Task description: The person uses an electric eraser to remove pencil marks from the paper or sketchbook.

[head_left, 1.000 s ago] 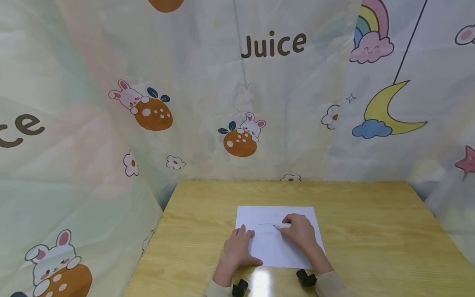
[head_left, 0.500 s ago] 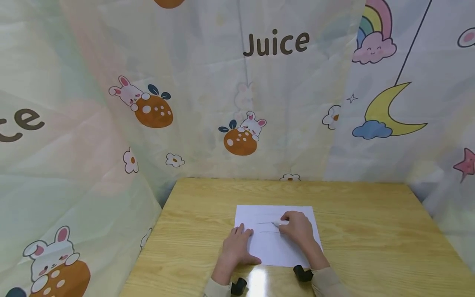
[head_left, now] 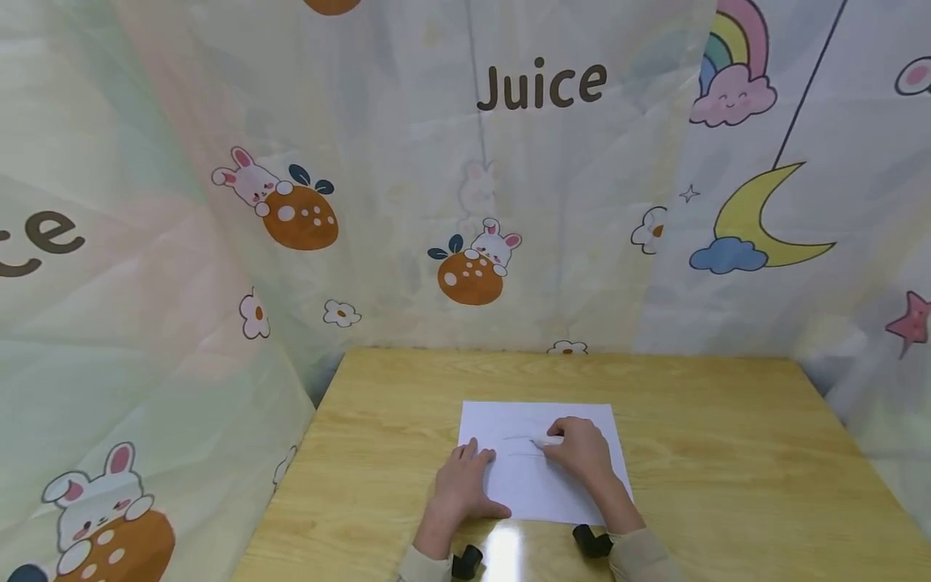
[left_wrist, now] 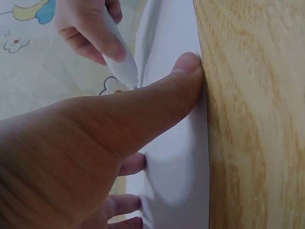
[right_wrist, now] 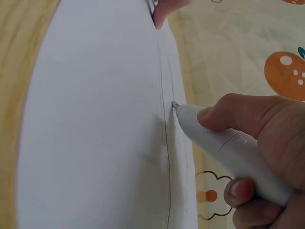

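Observation:
A sheet of white paper [head_left: 538, 493] lies on the wooden table, with thin pencil-like lines across it. My left hand [head_left: 463, 483] rests on the paper's left side, fingers spread and thumb at the near edge. My right hand [head_left: 585, 454] grips a thick white pen-shaped tool [right_wrist: 233, 150] between thumb and curled fingers. In the right wrist view its narrow grey tip [right_wrist: 175, 104] is at the paper, beside a long dark line [right_wrist: 167, 157]. The left wrist view shows my left thumb [left_wrist: 188, 71] in front, and the white tool beyond it. The tool's rear end is hidden in my palm.
The wooden table [head_left: 727, 453] extends to both sides of the paper. Behind it and to the left hang printed curtains [head_left: 393, 242] with rabbits, a moon and flowers. A black camera mount [head_left: 467, 561] sits at my left wrist, another mount [head_left: 592, 541] at my right.
The view has shifted slightly. My right hand and the white tool have made small movements around the upper line, ending slightly to the left. My left hand stays on the paper.

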The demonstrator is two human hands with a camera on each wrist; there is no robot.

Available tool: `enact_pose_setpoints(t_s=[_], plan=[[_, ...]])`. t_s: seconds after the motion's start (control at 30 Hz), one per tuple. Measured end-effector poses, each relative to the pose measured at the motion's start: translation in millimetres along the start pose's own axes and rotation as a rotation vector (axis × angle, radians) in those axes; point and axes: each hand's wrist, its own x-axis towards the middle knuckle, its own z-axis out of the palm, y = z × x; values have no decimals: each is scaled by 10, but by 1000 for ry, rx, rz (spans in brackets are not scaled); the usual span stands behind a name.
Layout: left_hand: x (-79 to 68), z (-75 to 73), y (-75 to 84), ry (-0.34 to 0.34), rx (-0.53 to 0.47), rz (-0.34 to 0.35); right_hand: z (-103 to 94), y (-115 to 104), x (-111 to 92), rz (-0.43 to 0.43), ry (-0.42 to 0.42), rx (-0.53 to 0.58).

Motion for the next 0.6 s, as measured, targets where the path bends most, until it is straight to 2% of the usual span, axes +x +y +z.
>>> enact_pose_setpoints(t_s=[0.1,0.3,0.47,0.6], plan=[[39,-25,-23,16,11,7,18,-30,61,-9,10,9],[37,37,-13,7,17,10,36,3,-12,11,19,10],[53,27,-37,22,11,7,61,-19,23,1,56,32],[48,23,-29,1,-11,6,50,-15,-7,5,49,12]])
